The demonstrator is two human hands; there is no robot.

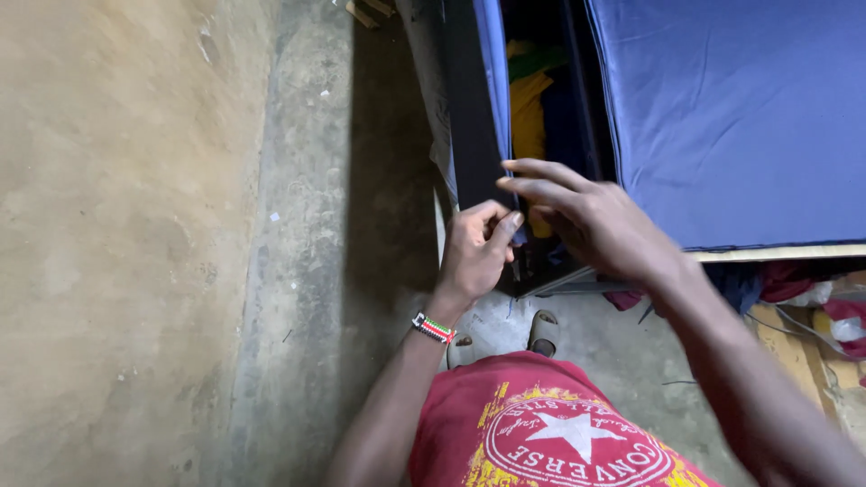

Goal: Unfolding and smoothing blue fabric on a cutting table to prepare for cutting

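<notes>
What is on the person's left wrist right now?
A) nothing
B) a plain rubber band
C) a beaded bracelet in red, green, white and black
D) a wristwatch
C: a striped beaded bracelet circles the wrist just below the left hand, which pinches the blue fabric edge.

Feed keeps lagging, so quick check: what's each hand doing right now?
Left hand: closed, pinching the blue fabric edge of the dark upright panel.
Right hand: fingers extended, resting on the same edge; grip cannot be told.
</notes>
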